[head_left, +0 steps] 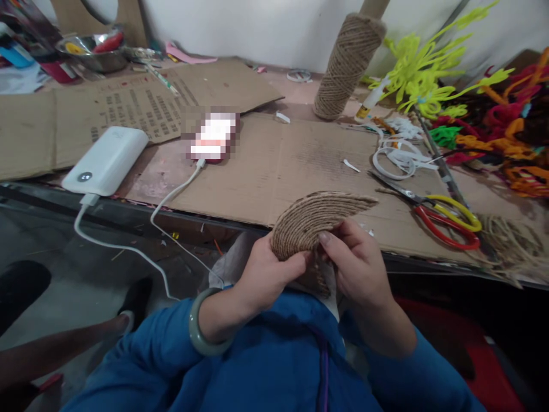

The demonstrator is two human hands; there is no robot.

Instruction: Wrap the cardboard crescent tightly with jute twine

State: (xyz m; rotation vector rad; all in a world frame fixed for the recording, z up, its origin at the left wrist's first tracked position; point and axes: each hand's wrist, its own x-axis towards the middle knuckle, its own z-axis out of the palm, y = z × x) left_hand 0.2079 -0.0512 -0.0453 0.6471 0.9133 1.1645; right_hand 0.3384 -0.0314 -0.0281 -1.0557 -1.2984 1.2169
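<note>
A flat, curved piece of brown twine rows (315, 220) is held up at the table's front edge, its narrow tip pointing right. My left hand (268, 274) is closed on its lower left side, with the thumb along the bottom edge. My right hand (358, 263) pinches the piece's lower right edge between thumb and fingers. Below, between my hands, a bit of twine hangs down, partly hidden. Scissors (429, 209) with one red and one yellow handle lie to the right. A large spool of twine (349, 63) stands tilted at the back.
Cardboard (240, 189) covers the tabletop. A white power bank (107, 163) and a phone (213, 136) lie left, with cables hanging down. White strips (397, 160), a glue bottle (372, 103), yellow fuzzy stems (420, 74) and twine scraps (512, 243) are right. Another person's leg (64, 349) shows lower left.
</note>
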